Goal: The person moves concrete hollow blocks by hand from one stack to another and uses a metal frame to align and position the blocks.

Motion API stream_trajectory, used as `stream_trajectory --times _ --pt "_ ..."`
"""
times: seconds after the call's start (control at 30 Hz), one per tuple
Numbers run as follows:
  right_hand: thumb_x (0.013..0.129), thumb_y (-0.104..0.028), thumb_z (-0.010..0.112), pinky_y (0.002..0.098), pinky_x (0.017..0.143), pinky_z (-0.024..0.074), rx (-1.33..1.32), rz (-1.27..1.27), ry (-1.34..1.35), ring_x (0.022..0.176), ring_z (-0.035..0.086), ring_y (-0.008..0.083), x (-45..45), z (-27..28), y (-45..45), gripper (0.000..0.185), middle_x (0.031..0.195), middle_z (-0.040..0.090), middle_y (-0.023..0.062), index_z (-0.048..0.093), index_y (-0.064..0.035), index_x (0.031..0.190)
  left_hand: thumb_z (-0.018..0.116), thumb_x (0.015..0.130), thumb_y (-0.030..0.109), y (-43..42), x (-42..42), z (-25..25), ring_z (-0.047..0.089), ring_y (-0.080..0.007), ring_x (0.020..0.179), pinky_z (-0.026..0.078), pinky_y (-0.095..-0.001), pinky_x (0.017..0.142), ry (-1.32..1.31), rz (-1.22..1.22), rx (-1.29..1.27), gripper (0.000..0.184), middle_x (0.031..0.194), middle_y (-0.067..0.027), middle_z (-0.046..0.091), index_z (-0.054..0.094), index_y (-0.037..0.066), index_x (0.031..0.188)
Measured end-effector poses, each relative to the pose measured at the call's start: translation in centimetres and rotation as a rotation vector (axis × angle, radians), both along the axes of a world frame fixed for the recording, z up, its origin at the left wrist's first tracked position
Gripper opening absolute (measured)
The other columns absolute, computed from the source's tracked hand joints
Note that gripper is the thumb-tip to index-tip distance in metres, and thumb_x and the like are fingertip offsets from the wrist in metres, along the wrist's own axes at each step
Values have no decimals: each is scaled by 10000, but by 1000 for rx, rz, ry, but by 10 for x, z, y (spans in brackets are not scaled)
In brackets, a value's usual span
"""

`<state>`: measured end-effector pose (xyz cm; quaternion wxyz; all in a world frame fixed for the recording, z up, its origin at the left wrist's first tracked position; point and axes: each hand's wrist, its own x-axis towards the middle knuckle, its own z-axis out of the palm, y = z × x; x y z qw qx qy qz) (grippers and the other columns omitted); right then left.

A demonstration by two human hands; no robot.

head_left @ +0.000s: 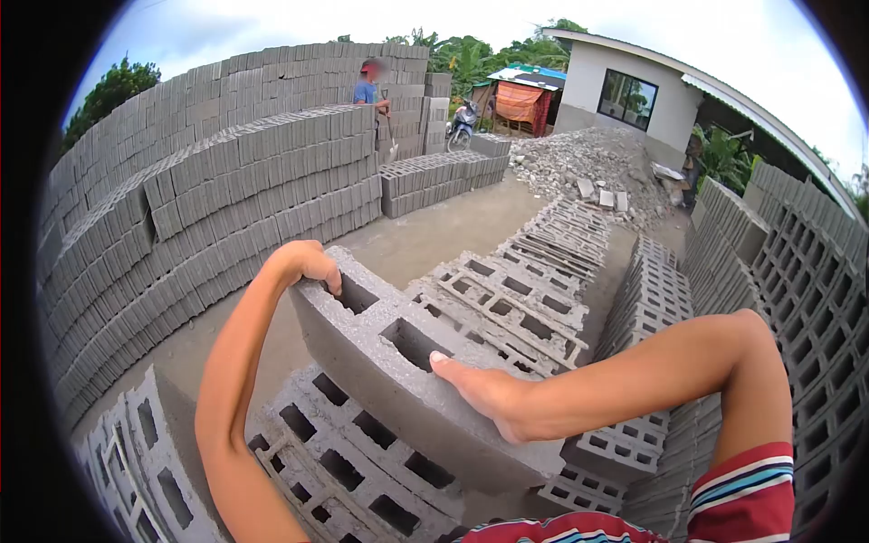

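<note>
A grey hollow concrete block [385, 308] is held between my two hands, slanting above other blocks. My left hand [317, 264] grips its far left end, with a digit reaching into the end hollow. On the nearer part of the same block, my right hand [484, 389] has its thumb at the edge of a middle hollow; its other fingers are hidden. Below the held block lie several hollow blocks [358, 412] with their openings facing up. More blocks [507, 294] stretch away in a row beyond it.
Tall block stacks [262, 172] line the left, and further stacks [819, 299] stand at right. A person [365, 95] holding a long-handled tool stands behind a stack. A motorcycle [462, 125], a rubble heap [588, 163] and a house [625, 81] are farther back.
</note>
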<state>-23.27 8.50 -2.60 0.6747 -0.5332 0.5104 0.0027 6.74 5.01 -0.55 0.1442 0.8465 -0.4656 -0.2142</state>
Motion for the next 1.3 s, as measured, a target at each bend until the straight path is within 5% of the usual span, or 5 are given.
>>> stream_trajectory --times 0.17,0.33,0.67,1.07,1.3 --pt "801 -630 466 384 1091 79 118 -19 -55 1369 53 267 -35 8 2 811 1478 122 137 292 -89 1380 718 453 242 14 -52 54 608 -283 748 467 -318 683 -229 -38 -28 449 797 -185 635 654 -80 759" --pt "752 -580 543 367 1061 161 182 -90 -59 1331 173 274 -102 26 8 827 1435 226 161 333 -47 1348 724 446 266 28 -144 123 539 -211 550 413 -310 521 -459 -112 -17 385 590 -102 558 629 -59 630" --pt "713 -496 593 375 968 287 161 -240 -260 1163 370 271 -301 7 5 771 1298 376 167 387 -5 1270 723 485 256 -7 -378 159 606 -224 616 488 -314 597 -772 -183 219 406 719 -135 636 676 -55 743" --pt "717 -413 604 398 933 320 -143 -684 -58 1136 455 265 -497 -67 -70 652 1237 490 155 488 10 1199 663 628 200 -125 -589 81 620 -251 736 503 -361 658 -501 -397 215 372 854 -156 633 630 -74 877" --pt "697 -442 629 368 838 406 -173 -872 183 987 552 265 -526 -146 -97 623 1094 572 174 564 38 1089 662 652 176 -232 -605 -68 635 -263 786 508 -389 694 -159 -679 323 369 902 -179 631 606 -78 914"
